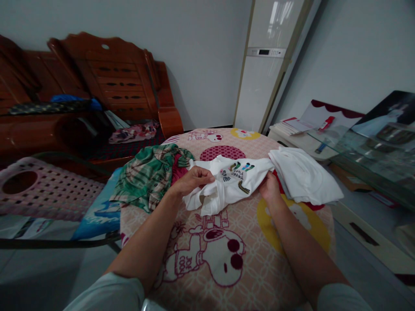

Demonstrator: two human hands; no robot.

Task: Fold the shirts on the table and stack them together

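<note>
A small white T-shirt [233, 190] with a printed picture and lettering lies across the middle of the round table, partly bunched at its left end. My left hand [193, 179] pinches the cloth near that bunched end, thumb against fingers. At the other end, my right hand [269, 185] grips the shirt's edge, its fingertips partly under the fabric. Left of the shirt is a crumpled green plaid garment [145, 172], with a dark red cloth [180, 169] beside it. Folded white clothes [304, 175] are stacked just beyond my right hand.
A cartoon-patterned tablecloth [259, 263] covers the table. A woven chair [48, 190] with a blue cushion [102, 211] stands close on the left, a wooden sofa [110, 82] behind it. On the right is a glass shelf [356, 160]; a tall white air conditioner [259, 86] stands at the back.
</note>
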